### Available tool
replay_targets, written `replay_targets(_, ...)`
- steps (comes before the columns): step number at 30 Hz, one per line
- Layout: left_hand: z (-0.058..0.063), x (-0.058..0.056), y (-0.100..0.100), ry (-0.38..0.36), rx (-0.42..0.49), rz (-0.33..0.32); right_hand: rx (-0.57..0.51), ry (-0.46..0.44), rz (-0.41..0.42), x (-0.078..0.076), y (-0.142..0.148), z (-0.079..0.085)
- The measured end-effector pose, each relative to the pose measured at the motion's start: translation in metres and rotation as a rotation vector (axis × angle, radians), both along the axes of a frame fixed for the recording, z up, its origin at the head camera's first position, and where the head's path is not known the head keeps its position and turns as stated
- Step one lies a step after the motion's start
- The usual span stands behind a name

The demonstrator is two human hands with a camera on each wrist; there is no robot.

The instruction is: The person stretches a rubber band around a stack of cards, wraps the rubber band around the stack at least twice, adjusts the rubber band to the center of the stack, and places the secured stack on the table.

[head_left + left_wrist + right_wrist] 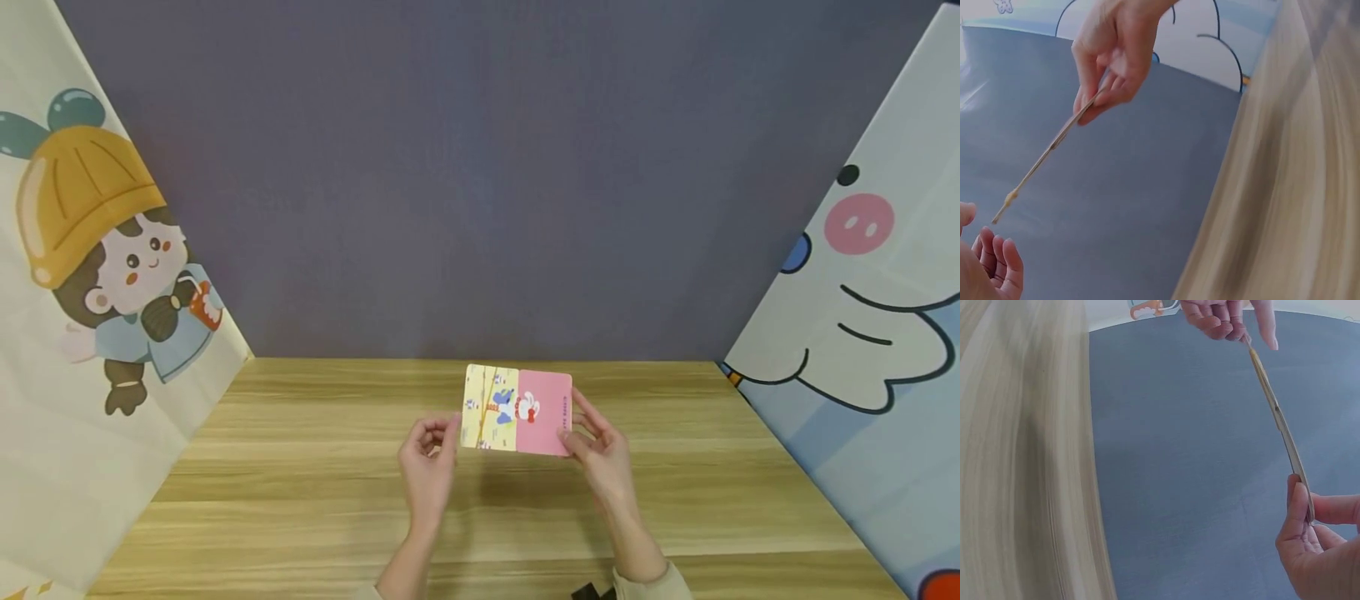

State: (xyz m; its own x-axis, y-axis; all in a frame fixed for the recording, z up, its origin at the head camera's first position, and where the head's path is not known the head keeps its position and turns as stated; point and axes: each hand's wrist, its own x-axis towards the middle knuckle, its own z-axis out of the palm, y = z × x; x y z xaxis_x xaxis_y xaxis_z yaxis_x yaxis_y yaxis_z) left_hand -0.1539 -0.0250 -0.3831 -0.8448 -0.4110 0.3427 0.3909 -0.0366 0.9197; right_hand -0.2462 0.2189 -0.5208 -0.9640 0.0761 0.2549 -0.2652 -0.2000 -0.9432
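Note:
A thin booklet (545, 392), part yellow and part pink with a cartoon rabbit and a blue cartoon animal on it, is held above the wooden table. My right hand (609, 467) pinches its pink end between thumb and fingers. Close to the yellow end is my left hand (427, 471), with loosely bent fingers. In the left wrist view, a small gap separates the left hand's fingers (1007, 259) from the booklet's tip. Both wrist views show the booklet (1275, 409) nearly edge-on, tilted, with a yellowish bump near its far end. Its inner side is hidden.
The wood-grain table (300, 500) spreads below both hands. Behind it stands a dark grey panel (480, 183). Cartoon-printed sheets flank it: a child in a yellow hat (90, 208) left, a pink-snouted figure (858, 225) right. A small black object (588, 592) shows beside the right sleeve.

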Motion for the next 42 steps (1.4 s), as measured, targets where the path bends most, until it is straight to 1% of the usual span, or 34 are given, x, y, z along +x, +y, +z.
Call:
replay_targets(2, -0.009, -0.001, 0.003, -0.015, 0.051, -0.024, -0.006, -0.001, -0.004, -0.001, -0.001, 0.001)
replay_targets(3, -0.014, -0.002, 0.005, -0.005, 0.072, -0.040, -0.007, 0.002, -0.009, -0.002, -0.001, 0.001)
replay_targets(4, -0.031, -0.010, 0.006, 0.033, 0.101, -0.064, -0.009, 0.002, -0.011, -0.002, -0.001, 0.001)
replay_targets(5, -0.042, -0.014, 0.007, 0.050, 0.124, -0.080, -0.011, 0.003, -0.013, -0.003, -0.001, 0.001)
replay_targets(6, -0.057, -0.020, 0.008, 0.065, 0.143, -0.089, -0.015, 0.006, -0.014, -0.004, -0.002, 0.001)
replay_targets(7, -0.075, -0.028, 0.009, 0.074, 0.153, -0.094, -0.018, 0.008, -0.016, -0.005, -0.002, 0.002)
replay_targets(9, -0.107, -0.042, 0.012, 0.060, 0.174, -0.100, -0.034, 0.012, -0.011, -0.006, -0.002, 0.003)
replay_targets(10, -0.123, -0.049, 0.013, 0.032, 0.186, -0.101, -0.039, 0.016, -0.005, -0.006, -0.002, 0.003)
replay_targets(11, -0.125, -0.049, 0.015, -0.019, 0.185, -0.091, -0.047, 0.017, -0.002, -0.007, -0.002, 0.003)
replay_targets(12, -0.137, -0.055, 0.016, -0.049, 0.192, -0.088, -0.051, 0.019, 0.001, -0.008, -0.002, 0.003)
replay_targets(13, -0.145, -0.058, 0.018, -0.069, 0.203, -0.092, -0.057, 0.019, 0.002, -0.009, -0.002, 0.003)
replay_targets(15, -0.152, -0.061, 0.021, -0.098, 0.241, -0.102, -0.064, 0.020, 0.005, -0.010, -0.002, 0.003)
replay_targets(17, -0.155, -0.062, 0.023, -0.097, 0.270, -0.107, -0.061, 0.023, 0.005, -0.011, -0.003, 0.001)
replay_targets(19, -0.153, -0.060, 0.025, -0.093, 0.280, -0.104, -0.048, 0.039, 0.008, -0.011, -0.004, 0.001)
replay_targets(21, -0.151, -0.059, 0.026, -0.069, 0.271, -0.106, -0.026, 0.059, 0.019, -0.007, -0.006, 0.008)
replay_targets(22, -0.137, -0.051, 0.026, -0.038, 0.274, -0.124, -0.033, 0.075, 0.030, -0.001, -0.010, 0.018)
replay_targets(23, -0.132, -0.047, 0.026, -0.030, 0.261, -0.130, -0.040, 0.100, 0.048, 0.004, -0.013, 0.026)
replay_targets(24, -0.119, -0.041, 0.026, -0.004, 0.265, -0.146, -0.042, 0.112, 0.052, 0.013, -0.018, 0.040)
replay_targets(25, -0.111, -0.036, 0.026, 0.013, 0.264, -0.159, -0.042, 0.119, 0.052, 0.023, -0.025, 0.056)
replay_targets(26, -0.100, -0.030, 0.026, 0.017, 0.260, -0.168, -0.039, 0.113, 0.043, 0.033, -0.032, 0.073)
replay_targets(28, -0.071, -0.015, 0.026, -0.003, 0.273, -0.184, -0.059, 0.119, 0.039, 0.051, -0.044, 0.101)
replay_targets(29, -0.068, -0.014, 0.027, -0.034, 0.269, -0.175, -0.053, 0.118, 0.032, 0.055, -0.048, 0.107)
replay_targets(30, -0.057, -0.008, 0.027, -0.052, 0.283, -0.180, -0.048, 0.110, 0.021, 0.060, -0.052, 0.115)
replay_targets(31, -0.052, -0.006, 0.027, -0.090, 0.278, -0.177, -0.060, 0.129, 0.038, 0.058, -0.051, 0.113)
replay_targets(32, -0.044, -0.002, 0.027, -0.117, 0.286, -0.181, -0.075, 0.142, 0.054, 0.056, -0.050, 0.110)
replay_targets(33, -0.051, -0.007, 0.027, -0.081, 0.300, -0.199, -0.085, 0.163, 0.074, 0.051, -0.046, 0.100)
replay_targets(34, -0.049, -0.006, 0.027, -0.090, 0.300, -0.203, -0.085, 0.162, 0.076, 0.045, -0.043, 0.093)
replay_targets(35, -0.050, -0.007, 0.028, -0.096, 0.296, -0.205, -0.091, 0.184, 0.096, 0.037, -0.037, 0.079)
replay_targets(36, -0.054, -0.008, 0.028, -0.087, 0.295, -0.210, -0.085, 0.191, 0.106, 0.027, -0.031, 0.063)
replay_targets(37, -0.058, -0.010, 0.027, -0.073, 0.289, -0.219, -0.087, 0.185, 0.113, 0.023, -0.027, 0.056)
replay_targets(39, -0.081, -0.021, 0.028, -0.026, 0.268, -0.228, -0.057, 0.160, 0.092, 0.011, -0.020, 0.034)
replay_targets(40, -0.078, -0.019, 0.028, -0.060, 0.258, -0.220, -0.044, 0.145, 0.085, 0.008, -0.018, 0.030)
replay_targets(41, -0.093, -0.026, 0.028, -0.065, 0.246, -0.221, -0.025, 0.127, 0.082, 0.007, -0.016, 0.027)
replay_targets(42, -0.107, -0.033, 0.028, -0.071, 0.239, -0.223, -0.043, 0.126, 0.097, 0.005, -0.015, 0.022)
